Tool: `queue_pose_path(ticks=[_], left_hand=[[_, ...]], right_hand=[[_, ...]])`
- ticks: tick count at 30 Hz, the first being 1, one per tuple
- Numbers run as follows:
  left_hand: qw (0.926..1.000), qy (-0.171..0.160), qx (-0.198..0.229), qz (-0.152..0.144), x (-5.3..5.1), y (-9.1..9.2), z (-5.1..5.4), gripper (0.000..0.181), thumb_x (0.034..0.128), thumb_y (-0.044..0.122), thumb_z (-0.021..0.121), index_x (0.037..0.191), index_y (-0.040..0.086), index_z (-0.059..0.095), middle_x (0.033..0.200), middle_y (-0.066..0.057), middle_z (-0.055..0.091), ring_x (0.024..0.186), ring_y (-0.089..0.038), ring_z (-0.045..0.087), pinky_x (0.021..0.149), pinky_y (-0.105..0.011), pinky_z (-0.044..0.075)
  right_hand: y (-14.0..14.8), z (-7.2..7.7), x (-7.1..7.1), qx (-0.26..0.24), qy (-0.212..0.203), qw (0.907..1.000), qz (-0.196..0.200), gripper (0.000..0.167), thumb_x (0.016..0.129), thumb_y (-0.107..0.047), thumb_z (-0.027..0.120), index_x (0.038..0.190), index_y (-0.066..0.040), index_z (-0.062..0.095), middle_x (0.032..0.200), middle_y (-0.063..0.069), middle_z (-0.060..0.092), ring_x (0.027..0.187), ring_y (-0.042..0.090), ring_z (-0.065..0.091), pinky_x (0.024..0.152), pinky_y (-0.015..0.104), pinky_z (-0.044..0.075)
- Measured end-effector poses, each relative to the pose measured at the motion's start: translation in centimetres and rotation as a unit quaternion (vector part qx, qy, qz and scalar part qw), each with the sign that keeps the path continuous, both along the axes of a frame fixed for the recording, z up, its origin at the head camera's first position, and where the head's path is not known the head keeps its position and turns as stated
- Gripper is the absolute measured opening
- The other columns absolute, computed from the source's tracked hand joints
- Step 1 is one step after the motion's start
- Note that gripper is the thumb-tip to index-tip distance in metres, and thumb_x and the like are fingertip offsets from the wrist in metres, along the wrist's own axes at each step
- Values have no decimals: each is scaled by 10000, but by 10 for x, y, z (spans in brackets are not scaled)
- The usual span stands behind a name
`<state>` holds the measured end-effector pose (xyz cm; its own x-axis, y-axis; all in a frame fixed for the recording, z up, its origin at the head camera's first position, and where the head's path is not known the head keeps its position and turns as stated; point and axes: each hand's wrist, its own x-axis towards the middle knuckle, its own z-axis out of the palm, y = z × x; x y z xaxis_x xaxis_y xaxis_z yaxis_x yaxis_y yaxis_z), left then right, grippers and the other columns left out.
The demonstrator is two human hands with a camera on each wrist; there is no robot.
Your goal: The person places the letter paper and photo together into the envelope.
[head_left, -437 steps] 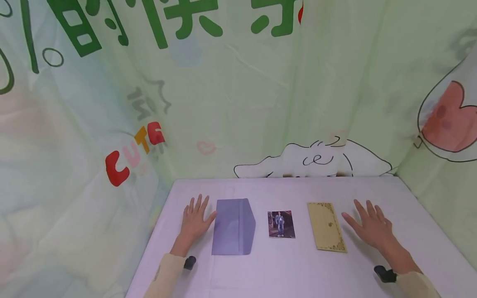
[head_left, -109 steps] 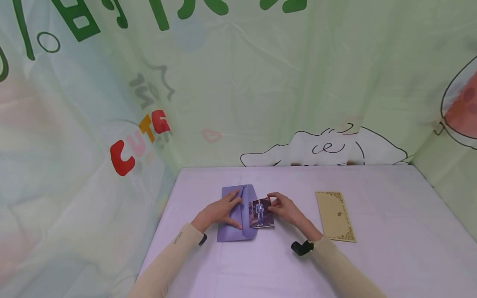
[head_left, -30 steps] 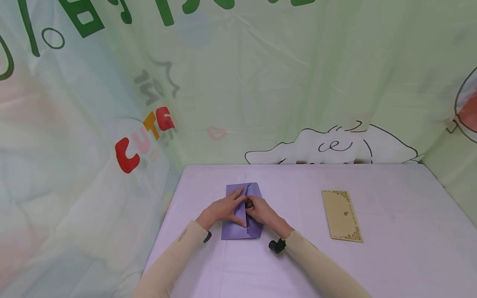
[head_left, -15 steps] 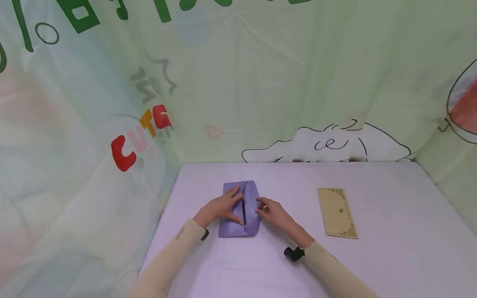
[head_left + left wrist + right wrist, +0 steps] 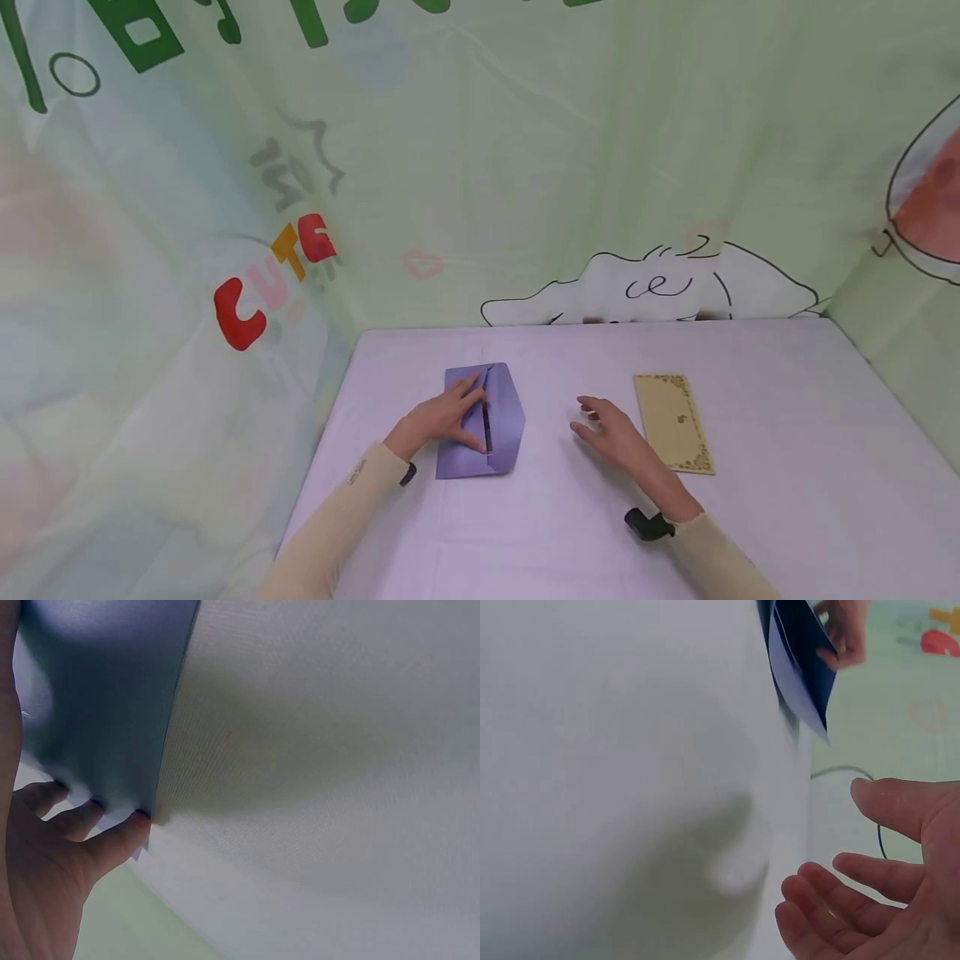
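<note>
A purple envelope point(image 5: 507, 421) lies left of centre, its flap spread to the right. My left hand point(image 5: 441, 419) rests on its body, fingers and thumb at the pocket's edge. In the left wrist view, the left hand's point(image 5: 60, 855) fingertips touch the edge of the envelope point(image 5: 112, 697). A dark strip of the photo point(image 5: 487, 429) shows in the pocket's mouth; the rest is hidden. My right hand point(image 5: 615, 433) is over the table between envelope and card, holding nothing. Its fingers are loosely bent in the right wrist view, where the hand point(image 5: 877, 877) is apart from the envelope point(image 5: 802, 667).
A tan card point(image 5: 671, 425) with an ornate brown border lies to the right, just beyond my right hand and wrist. The table point(image 5: 555, 542) has a pale lilac cover. A printed green curtain point(image 5: 525, 167) stands behind it and at both sides.
Over the last second my right hand let go of the photo in the envelope and moved away to the right. My left hand stays on the envelope. Earlier the photo lay on the table.
</note>
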<state>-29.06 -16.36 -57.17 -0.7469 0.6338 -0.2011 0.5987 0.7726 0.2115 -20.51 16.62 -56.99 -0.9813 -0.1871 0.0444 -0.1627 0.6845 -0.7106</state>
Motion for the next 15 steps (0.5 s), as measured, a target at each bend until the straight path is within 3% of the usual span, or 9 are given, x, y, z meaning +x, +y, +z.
queue_pose_path(ticks=[7,15], left_hand=[[10000,-5,44,45,2,-1,-3,873,710,703,774,1382,264,432,1689,-141,129,1519,-353,272,1104,-471,447],[10000,34,-4,-6,2,-3,-1,896,718,735,738,1411,265,420,1691,-154,117,1516,-412,260,1129,-490,420]], right_hand=[[39,2,6,345,-115,9983,-449,575,976,-212,654,1429,76,448,1371,321,524,1240,474,532,1011,587,463],[75,2,8,641,-162,9941,-855,595,981,-226,635,1426,110,425,1436,386,386,1312,562,367,1061,681,337]])
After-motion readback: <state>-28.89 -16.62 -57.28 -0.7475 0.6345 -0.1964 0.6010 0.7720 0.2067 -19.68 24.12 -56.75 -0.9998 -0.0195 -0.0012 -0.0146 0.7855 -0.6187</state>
